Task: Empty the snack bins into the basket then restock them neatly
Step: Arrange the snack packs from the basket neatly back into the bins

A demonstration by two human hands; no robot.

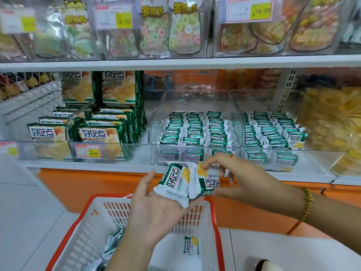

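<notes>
Shelf bin (156, 118) ahead, basket (88, 237) below: my left grip (156, 208) lies flat cradling one packet (172, 182), right grip (240, 177) pinches second packet (207, 180), presumably aligning both.

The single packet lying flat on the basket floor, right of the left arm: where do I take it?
Come straight down from above, since the basket walls block a sideways approach. Set the grip across the two long edges of the packet at mid-length. It lies flat and apart from the others, so probably nothing crowds it.

Head cam, fwd-down, prob. close to bins (154, 133)
</notes>
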